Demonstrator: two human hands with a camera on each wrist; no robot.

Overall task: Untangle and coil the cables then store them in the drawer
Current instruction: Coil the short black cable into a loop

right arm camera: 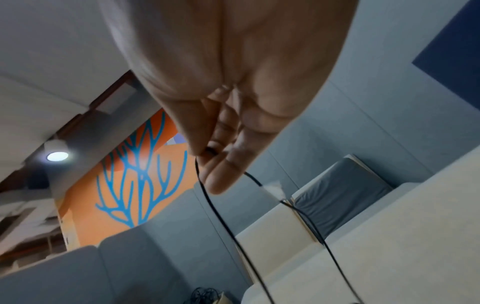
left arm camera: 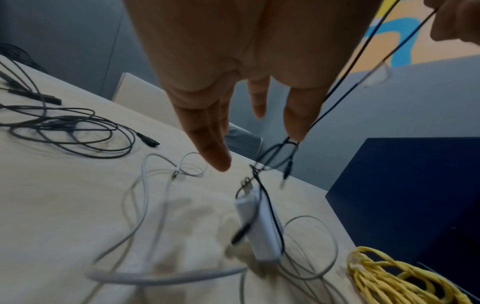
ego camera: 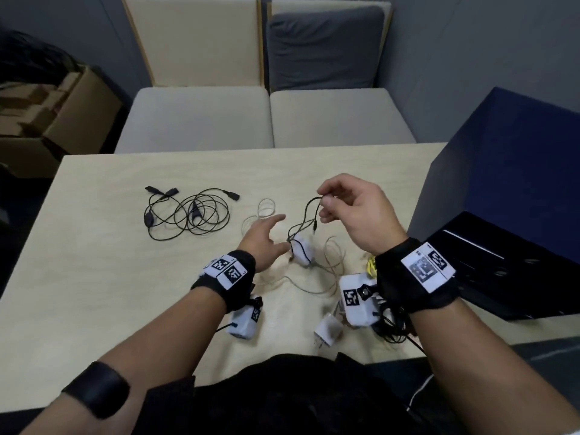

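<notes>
Cream seats back a pale tabletop [ego camera: 94, 246] where the right hand [ego camera: 354, 211] pinches a thin black cable [ego camera: 309, 211] aloft; the left hand [ego camera: 263, 240] hovers slack-fingered. Lifting higher could drag the snagged white adapter [ego camera: 303, 251].

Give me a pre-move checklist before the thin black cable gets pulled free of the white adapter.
1. Right hand pinches the thin black cable securely: ok.
2. Left hand steadies the white adapter: not ok, its fingers are straight and grip nothing.
3. Black cable clear of the adapter: not ok, a strand runs across its body.
4. White cable separate from the adapter: cannot tell, its loops lie around it.
5. Yellow cable out of the tangle: ok, it lies apart near the table edge.
6. Drawer open: ok.
</notes>
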